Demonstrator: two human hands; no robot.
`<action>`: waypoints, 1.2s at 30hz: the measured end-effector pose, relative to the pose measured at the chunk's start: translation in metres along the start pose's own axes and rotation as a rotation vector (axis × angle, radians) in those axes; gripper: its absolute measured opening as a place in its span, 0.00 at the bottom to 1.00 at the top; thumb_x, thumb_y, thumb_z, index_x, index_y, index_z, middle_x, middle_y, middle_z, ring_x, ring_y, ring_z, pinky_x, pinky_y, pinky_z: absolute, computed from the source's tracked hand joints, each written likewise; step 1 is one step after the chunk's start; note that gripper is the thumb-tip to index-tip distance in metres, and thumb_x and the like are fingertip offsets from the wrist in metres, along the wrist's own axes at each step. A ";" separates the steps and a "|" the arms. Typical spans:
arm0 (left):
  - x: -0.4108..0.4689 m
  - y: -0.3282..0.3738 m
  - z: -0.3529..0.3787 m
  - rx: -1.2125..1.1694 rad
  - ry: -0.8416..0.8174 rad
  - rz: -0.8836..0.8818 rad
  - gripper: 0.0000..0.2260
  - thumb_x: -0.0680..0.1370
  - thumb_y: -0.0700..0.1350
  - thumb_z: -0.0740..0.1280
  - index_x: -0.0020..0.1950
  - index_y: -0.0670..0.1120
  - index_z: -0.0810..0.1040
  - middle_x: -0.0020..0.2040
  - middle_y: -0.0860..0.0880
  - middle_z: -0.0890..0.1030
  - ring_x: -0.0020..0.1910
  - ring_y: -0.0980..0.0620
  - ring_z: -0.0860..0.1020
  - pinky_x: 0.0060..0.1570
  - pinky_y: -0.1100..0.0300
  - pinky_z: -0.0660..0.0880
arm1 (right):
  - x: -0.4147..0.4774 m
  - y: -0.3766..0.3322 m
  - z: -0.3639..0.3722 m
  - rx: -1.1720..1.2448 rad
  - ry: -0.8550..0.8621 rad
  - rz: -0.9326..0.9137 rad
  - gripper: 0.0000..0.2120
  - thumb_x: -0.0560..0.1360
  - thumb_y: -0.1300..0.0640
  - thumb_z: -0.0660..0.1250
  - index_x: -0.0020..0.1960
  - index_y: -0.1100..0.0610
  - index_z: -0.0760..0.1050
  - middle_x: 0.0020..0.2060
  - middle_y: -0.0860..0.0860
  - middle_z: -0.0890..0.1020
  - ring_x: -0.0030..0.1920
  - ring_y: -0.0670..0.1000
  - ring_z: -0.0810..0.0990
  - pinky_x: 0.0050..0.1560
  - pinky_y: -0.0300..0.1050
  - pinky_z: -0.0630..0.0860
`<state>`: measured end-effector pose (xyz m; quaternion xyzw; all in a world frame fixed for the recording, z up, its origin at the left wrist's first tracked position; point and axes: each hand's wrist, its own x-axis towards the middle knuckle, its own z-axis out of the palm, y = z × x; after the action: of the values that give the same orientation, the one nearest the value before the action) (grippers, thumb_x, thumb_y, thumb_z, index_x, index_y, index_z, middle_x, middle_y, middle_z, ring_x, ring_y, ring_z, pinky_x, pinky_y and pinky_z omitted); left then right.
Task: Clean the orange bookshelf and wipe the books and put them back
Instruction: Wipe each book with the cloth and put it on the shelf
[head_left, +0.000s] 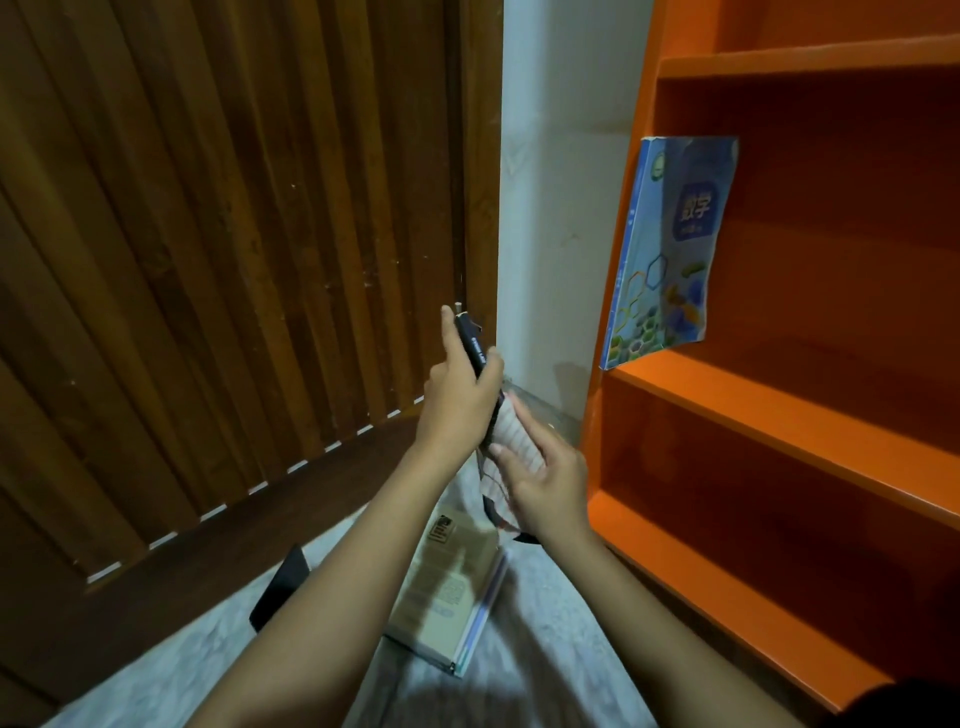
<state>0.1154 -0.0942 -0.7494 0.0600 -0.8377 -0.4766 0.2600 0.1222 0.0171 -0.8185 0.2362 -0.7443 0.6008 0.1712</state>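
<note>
My left hand (457, 395) grips a thin dark book (471, 345) held edge-on, its spine pointing up toward the door. My right hand (545, 483) holds a striped cloth (511, 431) pressed against the lower part of that book; a dark end of the cloth hangs below my palm. The orange bookshelf (779, 405) fills the right side. On its middle shelf a blue book (670, 244) leans upright against the left wall. A beige book (452, 587) lies flat on the floor under my hands.
A brown slatted wooden door (234, 260) covers the left half. A white wall strip (561, 208) separates door and shelf. A dark flat object (283, 584) lies on the pale speckled floor (550, 634) near the door.
</note>
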 end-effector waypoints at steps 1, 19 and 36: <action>0.001 -0.001 0.000 0.015 0.052 0.005 0.26 0.82 0.51 0.56 0.76 0.50 0.48 0.47 0.51 0.76 0.43 0.55 0.78 0.39 0.63 0.76 | -0.002 0.002 0.003 -0.061 0.008 -0.035 0.27 0.70 0.63 0.72 0.67 0.51 0.72 0.59 0.43 0.77 0.57 0.36 0.75 0.56 0.21 0.64; 0.003 0.026 -0.016 -0.442 0.164 0.192 0.19 0.83 0.42 0.55 0.74 0.47 0.61 0.58 0.60 0.73 0.53 0.67 0.76 0.50 0.70 0.75 | 0.072 -0.049 0.002 -0.107 0.267 -0.428 0.18 0.76 0.60 0.65 0.65 0.51 0.72 0.51 0.49 0.74 0.49 0.42 0.73 0.45 0.31 0.72; 0.021 0.025 -0.028 -0.606 0.276 0.177 0.11 0.83 0.43 0.54 0.65 0.50 0.65 0.56 0.44 0.76 0.49 0.52 0.80 0.41 0.65 0.79 | 0.053 -0.003 -0.010 0.024 0.406 0.102 0.14 0.78 0.57 0.65 0.62 0.54 0.77 0.52 0.49 0.77 0.53 0.44 0.76 0.47 0.27 0.70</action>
<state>0.1148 -0.1094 -0.7098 -0.0289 -0.6170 -0.6667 0.4171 0.0798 0.0184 -0.7853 0.0745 -0.6982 0.6529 0.2841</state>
